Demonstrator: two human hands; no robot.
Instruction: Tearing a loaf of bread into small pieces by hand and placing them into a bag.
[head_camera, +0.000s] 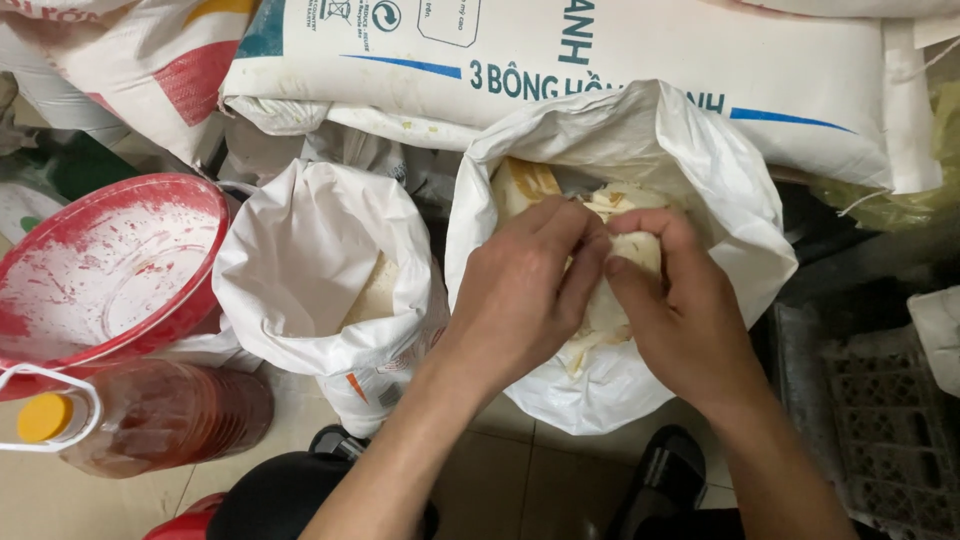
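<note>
My left hand (530, 290) and my right hand (680, 310) meet over the mouth of an open white woven sack (740, 230). Both pinch the gathered top of a thin plastic inner bag (635, 250) that sits inside the sack. The fingers of both hands are closed on the plastic, touching each other. What the inner bag holds is mostly hidden by my hands.
A second open white sack (300, 260) with white powder stands to the left. A red flour-dusted basin (110, 270) and a bottle of reddish liquid with a yellow cap (150, 415) lie at far left. Big filled sacks (620, 60) are stacked behind. A dark crate (880, 420) is at right.
</note>
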